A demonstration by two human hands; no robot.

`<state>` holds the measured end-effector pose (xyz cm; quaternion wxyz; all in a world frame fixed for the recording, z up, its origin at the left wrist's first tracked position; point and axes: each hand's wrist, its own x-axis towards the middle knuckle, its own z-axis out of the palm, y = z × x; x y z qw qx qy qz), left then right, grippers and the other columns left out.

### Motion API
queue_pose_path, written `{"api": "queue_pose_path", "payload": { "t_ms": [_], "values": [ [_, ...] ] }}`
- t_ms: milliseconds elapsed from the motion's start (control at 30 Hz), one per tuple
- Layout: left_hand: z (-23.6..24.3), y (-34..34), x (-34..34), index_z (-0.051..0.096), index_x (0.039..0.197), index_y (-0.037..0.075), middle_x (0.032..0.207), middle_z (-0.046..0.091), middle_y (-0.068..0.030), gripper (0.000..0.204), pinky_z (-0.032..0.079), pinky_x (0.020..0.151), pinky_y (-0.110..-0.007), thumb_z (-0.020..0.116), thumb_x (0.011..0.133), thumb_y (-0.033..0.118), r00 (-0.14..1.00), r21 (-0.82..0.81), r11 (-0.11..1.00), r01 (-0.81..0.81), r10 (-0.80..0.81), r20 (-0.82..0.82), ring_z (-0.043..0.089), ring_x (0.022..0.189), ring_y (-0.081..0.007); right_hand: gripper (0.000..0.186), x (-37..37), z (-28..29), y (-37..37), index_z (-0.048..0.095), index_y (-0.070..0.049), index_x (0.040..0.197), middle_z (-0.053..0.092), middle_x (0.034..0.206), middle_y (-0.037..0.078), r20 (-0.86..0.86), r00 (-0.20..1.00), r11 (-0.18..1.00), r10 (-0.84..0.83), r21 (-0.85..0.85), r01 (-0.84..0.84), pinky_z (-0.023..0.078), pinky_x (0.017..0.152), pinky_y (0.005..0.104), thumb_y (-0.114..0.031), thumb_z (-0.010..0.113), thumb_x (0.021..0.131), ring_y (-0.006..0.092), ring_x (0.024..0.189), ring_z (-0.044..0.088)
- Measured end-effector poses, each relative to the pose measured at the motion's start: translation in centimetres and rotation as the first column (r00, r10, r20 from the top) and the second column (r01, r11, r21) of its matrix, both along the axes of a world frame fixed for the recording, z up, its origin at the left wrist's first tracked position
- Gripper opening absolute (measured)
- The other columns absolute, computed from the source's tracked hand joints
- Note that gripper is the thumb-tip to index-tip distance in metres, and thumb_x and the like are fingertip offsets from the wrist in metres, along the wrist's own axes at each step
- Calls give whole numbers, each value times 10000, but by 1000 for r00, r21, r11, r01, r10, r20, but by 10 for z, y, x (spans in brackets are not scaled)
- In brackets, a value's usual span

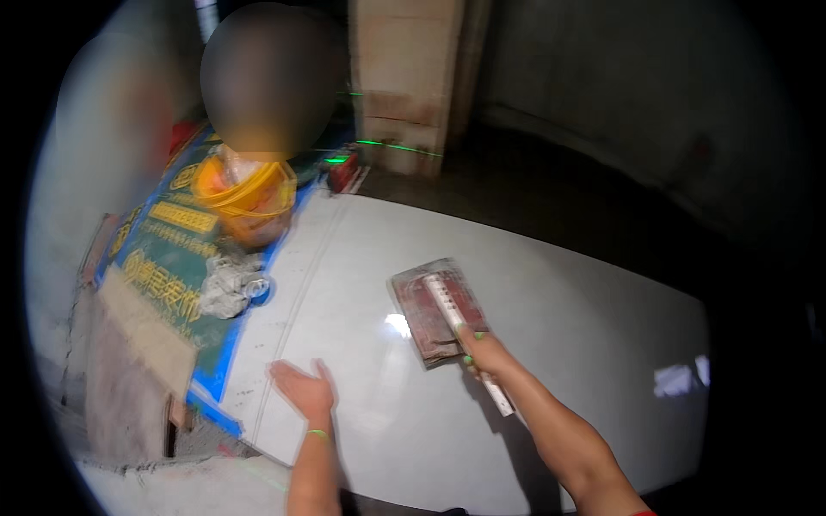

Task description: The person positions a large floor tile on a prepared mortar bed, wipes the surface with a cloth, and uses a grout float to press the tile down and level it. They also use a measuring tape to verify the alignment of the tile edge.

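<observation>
Right hand (482, 353) grips a long, flat white strip (446, 301) reaching ahead, seemingly over a dusty red rectangular slab (422, 316); left hand (303, 391) spread

Slab (585, 327): gleams white
Strip (442, 299): white, dark-marked
Pad (419, 315): dull red, grey-edged
Far-left bucket (249, 205): yellow
Left sheet (163, 245): green, yellow-lettered, blue-edged

Yellow bucket (254, 211) on a green sheet (185, 258) at the far left.
The sheet has yellow printing and blue edging; nearer on it lies a crumpled pale bundle (222, 291) beside a blue roll (259, 291). Right of the bucket, a red device (345, 177) shows green light near a pale pillar (404, 64).
</observation>
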<state>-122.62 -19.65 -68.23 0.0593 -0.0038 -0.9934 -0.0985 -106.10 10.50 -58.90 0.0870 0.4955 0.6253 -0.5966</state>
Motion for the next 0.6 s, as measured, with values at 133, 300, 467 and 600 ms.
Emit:
{"api": "queue_pose_path", "payload": {
  "t_ms": [133,300,467,600],
  "values": [
    [-5,7,1,262,1457,-159,1546,251,-323,817,165,1209,-477,436,994,490,999,-163,986,46,-43,19,200,1465,-434,535,113,111,28,517,-54,866,468,621,1,-59,992,994,-110,-12,109,381,422,292,-553,407,1021,107,460,429],
    [-26,-6,-10,303,1464,-119,1541,302,-283,790,204,1198,-469,406,1005,516,998,-225,973,44,-52,-33,244,1454,-412,510,293,247,47,475,-98,832,435,600,-20,-319,917,852,-240,382,357,347,404,242,-556,367,1030,75,464,391],
    [-11,25,15,388,1427,-93,1495,396,-260,778,328,1128,-492,400,999,556,987,-301,942,-147,119,-110,354,1405,-397,474,387,117,25,510,-56,844,497,634,52,-362,839,639,-406,544,543,442,499,334,-469,393,1044,160,527,512],
    [7,132,158,376,1428,-117,1501,373,-294,729,235,1180,-510,380,1012,481,990,-440,892,108,-135,-32,310,1433,-415,573,356,-5,40,582,60,1078,618,741,209,290,910,899,-297,405,164,509,666,462,-481,399,1029,395,664,592]
  ]
}}
